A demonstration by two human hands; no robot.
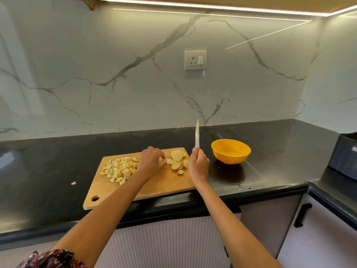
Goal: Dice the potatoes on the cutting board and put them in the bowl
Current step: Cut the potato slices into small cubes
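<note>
Yellow bowl (230, 151), black counter (58, 151), white grey-veined marble wall (135, 74)

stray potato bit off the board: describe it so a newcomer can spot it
Start at the wooden cutting board on the black counter. Just off its left edge lies a lone pale potato bit, the only piece on bare counter; the diced pile sits on the board.

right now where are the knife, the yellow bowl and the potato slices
knife (197, 135), head view, middle of the upright blade
yellow bowl (230, 156), head view, front outer wall
potato slices (177, 156), head view, large top slice
</note>
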